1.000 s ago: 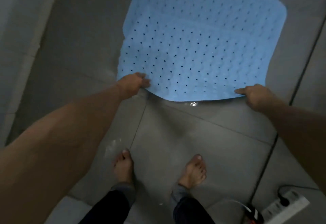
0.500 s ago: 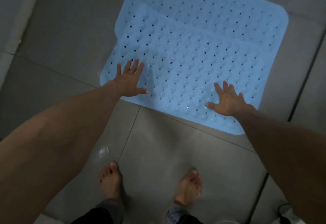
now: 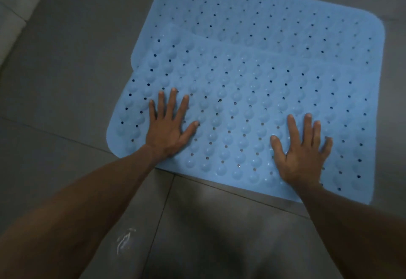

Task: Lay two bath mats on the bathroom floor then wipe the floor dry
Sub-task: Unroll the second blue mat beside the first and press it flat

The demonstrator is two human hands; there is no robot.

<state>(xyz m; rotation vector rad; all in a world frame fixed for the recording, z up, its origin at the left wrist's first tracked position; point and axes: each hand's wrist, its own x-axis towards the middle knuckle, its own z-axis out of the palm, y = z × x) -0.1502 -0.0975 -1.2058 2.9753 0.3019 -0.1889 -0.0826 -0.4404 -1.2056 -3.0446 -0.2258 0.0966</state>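
Two blue mats mid-frame on grey floor (image 3: 55, 81): near mat (image 3: 241, 114) overlaps far mat (image 3: 274, 15). Left hand (image 3: 169, 129), right hand (image 3: 303, 153) flat, fingers spread, pressing near mat; gripping nothing.

No legible text, label, brand, number or sign anywhere in view; the blue bath mats (image 3: 252, 94) and the grey floor tiles (image 3: 55, 81) are unmarked.
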